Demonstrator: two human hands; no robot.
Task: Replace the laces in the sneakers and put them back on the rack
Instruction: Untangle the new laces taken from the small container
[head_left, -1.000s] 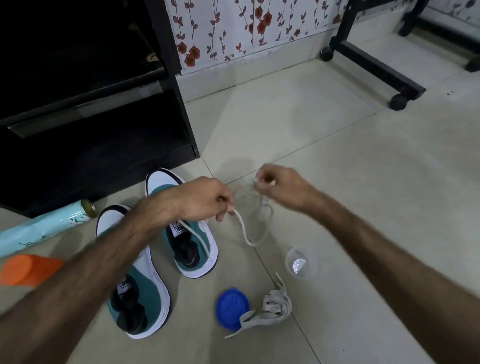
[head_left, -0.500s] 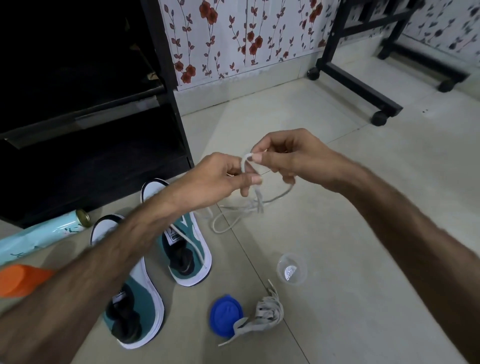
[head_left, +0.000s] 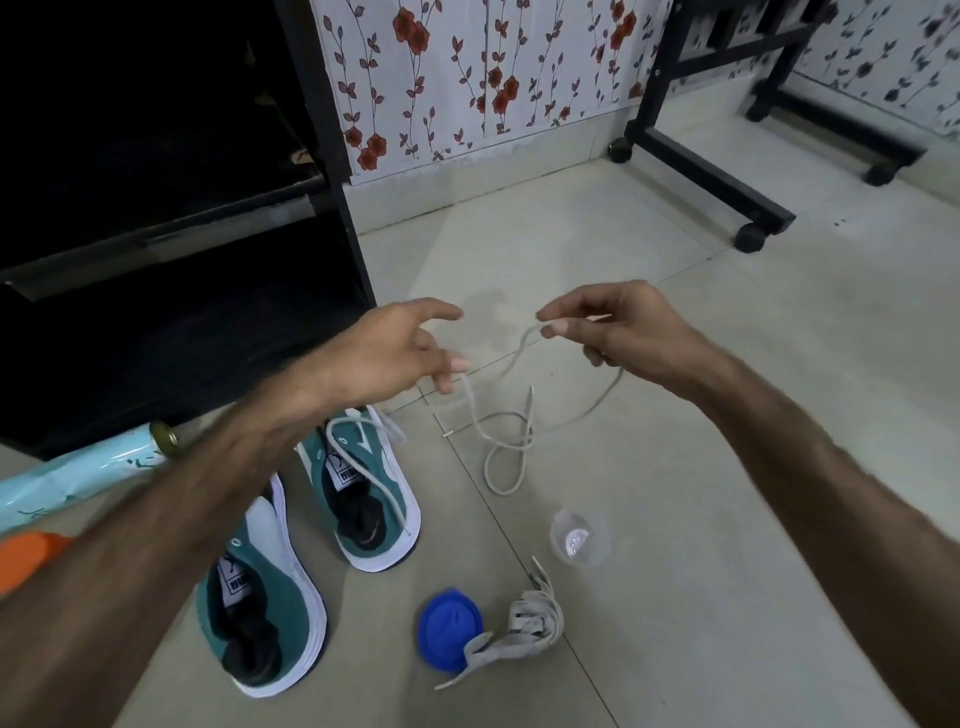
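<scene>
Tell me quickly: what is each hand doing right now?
Left hand: open, fingers spread, the white lace hanging by its fingertips.
Right hand: pinching the white lace between thumb and forefinger.

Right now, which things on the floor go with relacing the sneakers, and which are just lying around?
For the job: thin white lace pinched in right hand; two teal-and-white sneakers; bundle of flat grey laces.

Lying about: round blue lid; clear plastic cup; pale blue roll.

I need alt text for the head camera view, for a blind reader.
The right hand pinches a white lace that trails to the floor, with the left hand open beside it. Two teal sneakers stand below on the tiles.
</scene>
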